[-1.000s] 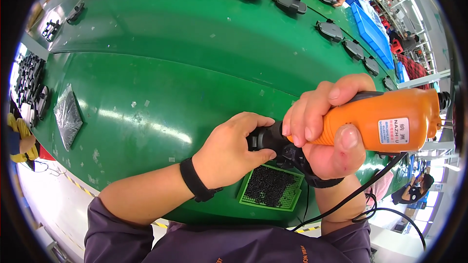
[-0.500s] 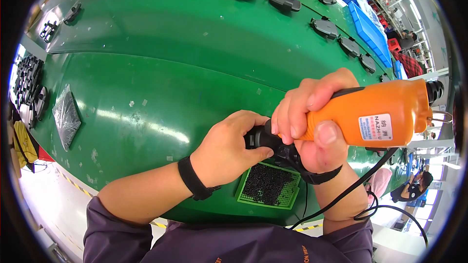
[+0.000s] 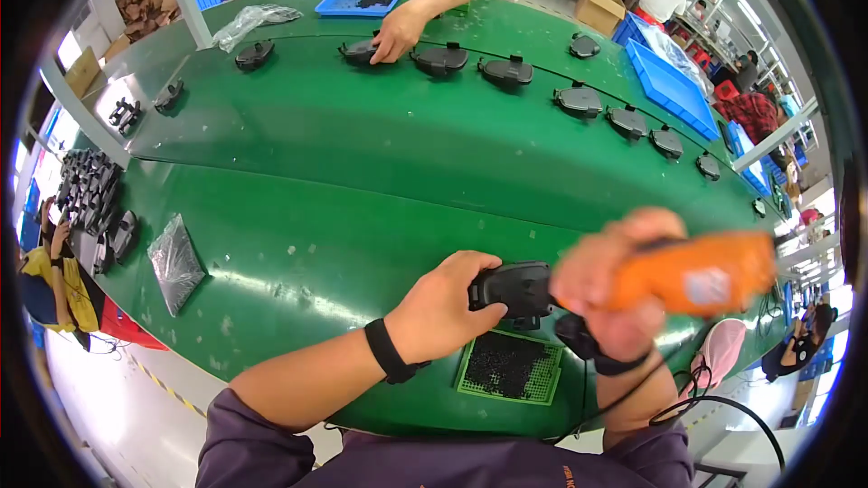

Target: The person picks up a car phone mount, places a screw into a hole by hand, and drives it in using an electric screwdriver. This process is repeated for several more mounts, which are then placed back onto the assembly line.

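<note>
My left hand [image 3: 443,303] grips a black plastic housing [image 3: 513,292], shaped like a phone holder, by its left end, thumb in front and fingers behind. Wrapped round an orange electric screwdriver [image 3: 701,276] is my right hand [image 3: 601,285], just right of the housing and smeared by motion. The screwdriver's tip cannot be made out. Below the housing, near the front edge of the green table, lies a green tray [image 3: 548,387] with many small black screws [image 3: 506,363] in it.
A row of similar black housings [image 3: 506,72] runs along the far table half, where a co-worker's hand [image 3: 400,34] touches one. A clear bag [image 3: 176,267] and piled black parts [image 3: 89,185] lie left. Blue trays [image 3: 669,90] stand far right; a dark cable [image 3: 764,425] hangs at right.
My right hand has drawn the screwdriver away right and down, uncovering the housing in my left hand. The view has tilted up, and a co-worker's arm now reaches in at the far side.
</note>
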The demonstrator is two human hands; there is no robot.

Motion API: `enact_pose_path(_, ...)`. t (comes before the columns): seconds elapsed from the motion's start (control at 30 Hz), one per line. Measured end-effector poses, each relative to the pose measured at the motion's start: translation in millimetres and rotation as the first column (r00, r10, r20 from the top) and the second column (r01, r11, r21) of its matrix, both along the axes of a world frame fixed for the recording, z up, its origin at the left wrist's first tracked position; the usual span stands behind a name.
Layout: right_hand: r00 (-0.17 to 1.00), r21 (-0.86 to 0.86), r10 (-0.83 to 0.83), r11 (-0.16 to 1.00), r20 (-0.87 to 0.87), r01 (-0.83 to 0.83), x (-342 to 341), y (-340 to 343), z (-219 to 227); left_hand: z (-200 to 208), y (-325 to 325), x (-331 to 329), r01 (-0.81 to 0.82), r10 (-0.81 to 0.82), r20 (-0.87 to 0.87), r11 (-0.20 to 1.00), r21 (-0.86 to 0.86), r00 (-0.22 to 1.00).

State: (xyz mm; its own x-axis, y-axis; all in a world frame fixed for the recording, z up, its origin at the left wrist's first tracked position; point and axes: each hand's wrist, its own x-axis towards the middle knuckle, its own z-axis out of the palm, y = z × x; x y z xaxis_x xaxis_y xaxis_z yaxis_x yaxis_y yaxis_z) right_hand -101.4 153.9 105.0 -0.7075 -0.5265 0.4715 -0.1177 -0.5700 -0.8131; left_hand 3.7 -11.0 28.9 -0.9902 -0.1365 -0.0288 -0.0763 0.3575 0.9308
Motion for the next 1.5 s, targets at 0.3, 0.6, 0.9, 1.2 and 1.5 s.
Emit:
enact_pose_path(0.3, 0.932, -0.109, 0.301, 0.939, -0.201, -0.327, -21, 119, 15, 27, 27, -17, 0.107, -0.227, -0.175, 0.85, -0.515, 0.958)
enact_pose_path(0.6, 0.862, -0.055, 0.473, 0.88, 0.18, -0.471, -94, 153, -27, 70, -54, -62, -0.063, 0.065, 0.02, 0.995, -0.078, 0.998)
enact_pose_path(0.9, 0.886, 0.587, -0.311, 0.807, 0.344, 0.056, -194, 70, -81, 2, -199, -128, -0.238, 0.275, 0.083, 0.922, -0.305, 0.958)
enact_pose_path(1.2, 0.73, 0.682, -0.088, 0.295, -0.678, 0.669, -325, 18, -128, -15, -224, -109, -0.243, 0.292, 0.043, 0.86, -0.448, 0.956)
enact_pose_path(1.5, 0.593, 0.592, 0.031, 0.128, -0.805, 0.796, -378, -12, -151, -22, -222, -98, -0.315, 0.375, 0.043, 0.83, -0.461, 0.926)
